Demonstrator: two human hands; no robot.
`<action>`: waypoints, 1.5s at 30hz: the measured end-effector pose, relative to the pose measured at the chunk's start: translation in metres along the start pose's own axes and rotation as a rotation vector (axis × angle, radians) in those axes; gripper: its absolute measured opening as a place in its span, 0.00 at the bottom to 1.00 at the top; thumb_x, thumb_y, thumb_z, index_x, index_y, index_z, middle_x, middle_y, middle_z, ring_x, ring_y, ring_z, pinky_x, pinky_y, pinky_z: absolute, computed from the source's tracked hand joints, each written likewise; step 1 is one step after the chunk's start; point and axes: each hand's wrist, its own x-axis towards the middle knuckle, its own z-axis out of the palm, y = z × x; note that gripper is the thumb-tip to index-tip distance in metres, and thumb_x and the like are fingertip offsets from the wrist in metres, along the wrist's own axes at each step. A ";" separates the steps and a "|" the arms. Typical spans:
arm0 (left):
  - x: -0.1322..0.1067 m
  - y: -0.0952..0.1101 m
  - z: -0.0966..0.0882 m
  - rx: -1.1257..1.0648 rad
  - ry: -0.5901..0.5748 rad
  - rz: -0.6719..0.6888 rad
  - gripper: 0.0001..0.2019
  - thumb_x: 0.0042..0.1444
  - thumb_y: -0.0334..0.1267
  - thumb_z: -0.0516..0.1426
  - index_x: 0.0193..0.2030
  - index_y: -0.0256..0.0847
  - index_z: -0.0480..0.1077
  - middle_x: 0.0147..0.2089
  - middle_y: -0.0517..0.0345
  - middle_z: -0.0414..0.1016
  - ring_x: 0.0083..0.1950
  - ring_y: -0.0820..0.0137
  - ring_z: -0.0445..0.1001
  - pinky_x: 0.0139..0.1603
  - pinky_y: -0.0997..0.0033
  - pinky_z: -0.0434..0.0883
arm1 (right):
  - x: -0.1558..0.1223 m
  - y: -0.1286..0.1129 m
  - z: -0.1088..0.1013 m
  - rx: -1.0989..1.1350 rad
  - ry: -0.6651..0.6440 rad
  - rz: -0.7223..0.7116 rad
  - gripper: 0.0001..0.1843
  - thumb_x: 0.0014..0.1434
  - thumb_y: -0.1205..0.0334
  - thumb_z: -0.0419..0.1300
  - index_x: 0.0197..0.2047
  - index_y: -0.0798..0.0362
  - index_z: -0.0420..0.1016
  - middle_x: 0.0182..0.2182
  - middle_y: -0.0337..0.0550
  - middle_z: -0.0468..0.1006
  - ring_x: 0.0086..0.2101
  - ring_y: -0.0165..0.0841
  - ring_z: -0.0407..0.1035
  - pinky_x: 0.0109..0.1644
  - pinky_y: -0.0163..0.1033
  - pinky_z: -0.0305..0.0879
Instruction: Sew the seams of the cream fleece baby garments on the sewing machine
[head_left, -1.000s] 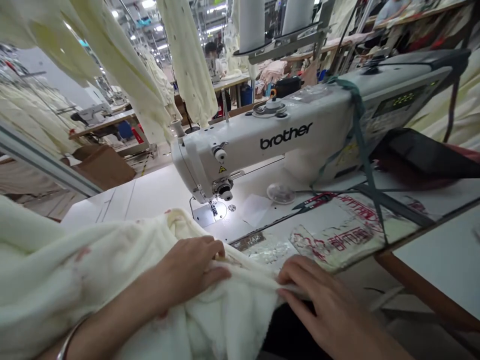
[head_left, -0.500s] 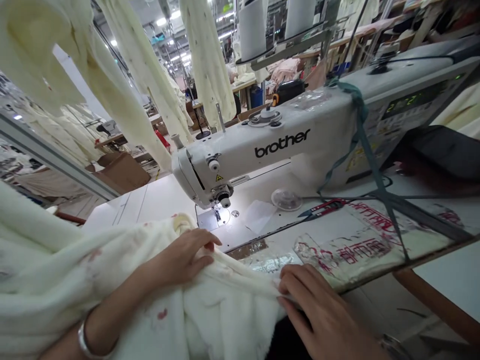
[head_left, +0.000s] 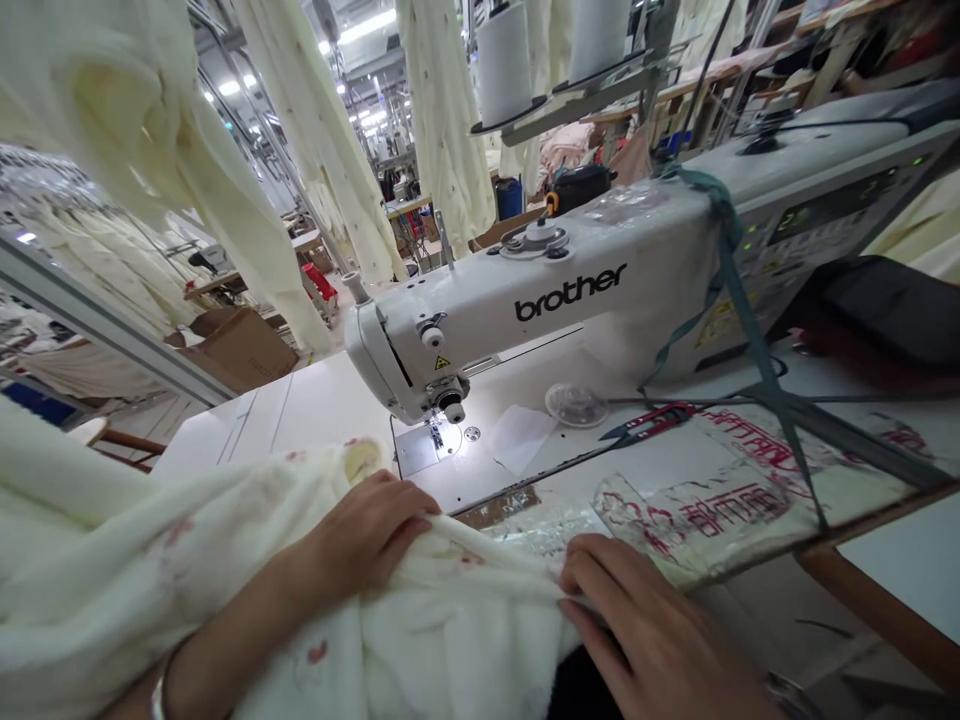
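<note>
Cream fleece fabric (head_left: 450, 630) with small pinkish prints is spread over the near left of the sewing table. My left hand (head_left: 375, 530) is closed on its upper edge, thumb and fingers gathering the cloth. At the fabric's right corner, my right hand (head_left: 630, 620) pinches the same edge between thumb and fingers. Between both hands the edge runs fairly taut. Just beyond lies the sewing machine (head_left: 480, 310), its lit presser foot (head_left: 436, 435) over the metal needle plate (head_left: 417, 448), with no cloth under it.
Red-handled thread snips (head_left: 652, 424), a clear round plastic disc (head_left: 576, 404) and a white scrap (head_left: 521, 438) lie right of the needle. Teal strips (head_left: 739, 290) hang from the machine. Thread cones (head_left: 504, 65) stand behind; cream garments (head_left: 442, 110) hang at the back left.
My left hand has closed more over the fabric edge, its fingers curling down. The right hand keeps its pinch with little movement. The camera view has shifted slightly.
</note>
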 end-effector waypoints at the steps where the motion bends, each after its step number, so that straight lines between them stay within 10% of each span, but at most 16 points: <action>1: 0.003 -0.002 -0.001 -0.015 -0.038 -0.043 0.09 0.60 0.30 0.48 0.43 0.40 0.66 0.38 0.57 0.75 0.38 0.71 0.72 0.44 0.67 0.66 | 0.003 -0.001 0.000 -0.013 -0.007 -0.001 0.10 0.65 0.69 0.41 0.36 0.50 0.60 0.31 0.42 0.67 0.30 0.35 0.68 0.31 0.39 0.65; 5: 0.012 -0.006 -0.003 -0.087 -0.110 -0.101 0.05 0.57 0.35 0.53 0.38 0.41 0.69 0.34 0.59 0.75 0.38 0.70 0.72 0.46 0.66 0.66 | 0.010 -0.003 -0.002 -0.027 -0.045 -0.002 0.10 0.63 0.71 0.41 0.33 0.50 0.58 0.29 0.40 0.65 0.27 0.35 0.67 0.26 0.38 0.63; 13: -0.005 -0.001 -0.002 0.164 0.290 0.278 0.06 0.54 0.25 0.51 0.31 0.39 0.61 0.31 0.58 0.72 0.32 0.73 0.66 0.41 0.67 0.68 | 0.001 -0.003 0.004 -0.061 0.029 -0.027 0.11 0.65 0.71 0.41 0.35 0.51 0.59 0.30 0.41 0.66 0.29 0.36 0.66 0.31 0.40 0.62; 19: 0.015 -0.011 -0.001 0.124 -0.064 -0.294 0.07 0.50 0.35 0.60 0.37 0.40 0.68 0.35 0.57 0.75 0.38 0.64 0.72 0.46 0.58 0.68 | 0.011 0.002 0.001 0.014 -0.087 0.042 0.09 0.61 0.71 0.43 0.33 0.50 0.59 0.29 0.40 0.65 0.27 0.35 0.66 0.27 0.38 0.63; 24: 0.029 0.052 -0.007 -0.005 0.110 -0.071 0.15 0.58 0.41 0.56 0.50 0.41 0.65 0.49 0.52 0.73 0.50 0.64 0.70 0.51 0.62 0.67 | 0.017 -0.004 -0.032 0.211 -0.135 0.113 0.07 0.60 0.70 0.46 0.33 0.50 0.60 0.34 0.41 0.68 0.33 0.32 0.68 0.34 0.35 0.67; 28: 0.030 0.086 0.009 -0.199 -0.100 -0.114 0.13 0.59 0.43 0.54 0.47 0.41 0.64 0.43 0.56 0.75 0.43 0.65 0.74 0.42 0.64 0.70 | 0.014 -0.006 -0.051 0.301 -0.176 0.121 0.07 0.62 0.69 0.48 0.34 0.48 0.61 0.29 0.36 0.69 0.29 0.30 0.67 0.31 0.33 0.65; 33: 0.040 0.078 0.032 -0.118 -0.111 -0.313 0.13 0.55 0.41 0.58 0.44 0.38 0.65 0.42 0.52 0.71 0.43 0.60 0.71 0.43 0.56 0.69 | 0.025 0.012 -0.032 0.221 -0.327 0.293 0.10 0.56 0.76 0.54 0.28 0.52 0.61 0.30 0.37 0.67 0.34 0.33 0.65 0.35 0.37 0.61; 45: 0.046 0.054 0.034 -0.316 -0.212 -0.268 0.08 0.56 0.39 0.55 0.35 0.39 0.59 0.37 0.57 0.68 0.38 0.68 0.65 0.39 0.66 0.62 | 0.066 0.023 -0.032 0.396 -0.597 0.346 0.05 0.50 0.72 0.58 0.28 0.53 0.66 0.30 0.37 0.69 0.33 0.33 0.64 0.33 0.34 0.56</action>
